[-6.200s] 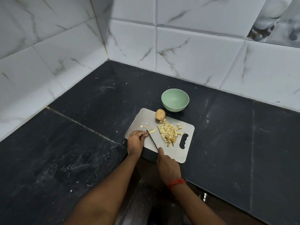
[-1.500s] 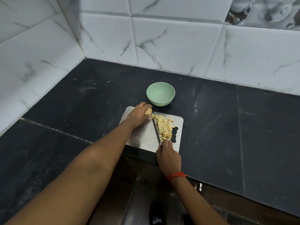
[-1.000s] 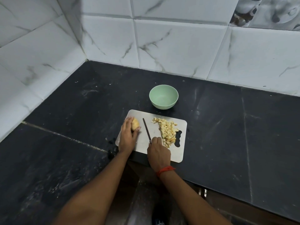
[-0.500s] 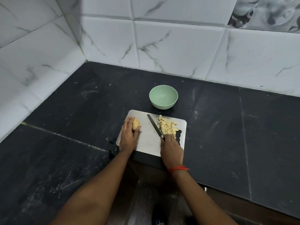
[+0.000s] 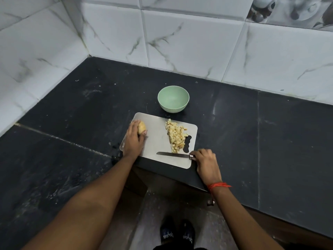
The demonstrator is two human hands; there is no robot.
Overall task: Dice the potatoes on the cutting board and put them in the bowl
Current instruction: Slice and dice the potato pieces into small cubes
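Holding one whole potato (image 5: 141,127) down with the left hand (image 5: 134,139), fingers curled over it. Gripping the handle end of the knife (image 5: 173,154) with the right hand (image 5: 206,161), with the blade flat on the board (image 5: 156,134) and pointing toward the left arm.

Between the two hands, just past the blade: a pile of cubes (image 5: 176,136) on the board. Farther out, past the pile and away from both hands: the bowl (image 5: 173,98) on the counter (image 5: 252,132), just beside the board's far edge, with no cubes to be seen in it.

Likely step: getting ready to cut the whole potato. Next, probably: lift the knife, bring it over to the left hand, and slice with fingertips tucked back. After that, tip the cubes into the bowl.

Counting: two hands, one whole potato, one knife, one pile of cubes (too many to count), one board, one bowl.
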